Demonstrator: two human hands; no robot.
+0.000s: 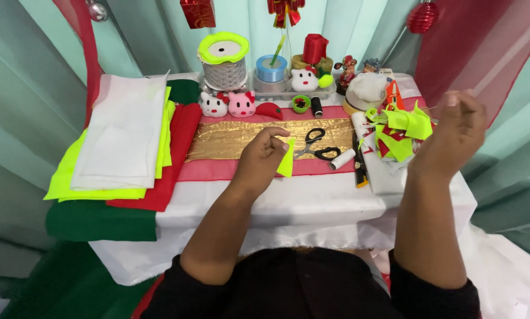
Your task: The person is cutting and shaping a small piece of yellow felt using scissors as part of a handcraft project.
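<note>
My left hand (263,155) is over the middle of the table, pinching a small neon yellow-green felt piece (286,159) between thumb and fingers. Raised to the right, my right hand (455,127) has its fingers pinched together; a thin thread seems to run from it, too fine to be sure. Black-handled scissors (316,143) lie on the gold fabric strip (229,139) just past my left hand. A white thread spool (341,159) lies beside them.
Stacked white, neon yellow, red and green felt sheets (120,147) lie at the left. Neon and red felt scraps (399,130) pile at the right. Ribbon rolls (223,62), small plush heads (241,104) and ornaments line the back edge.
</note>
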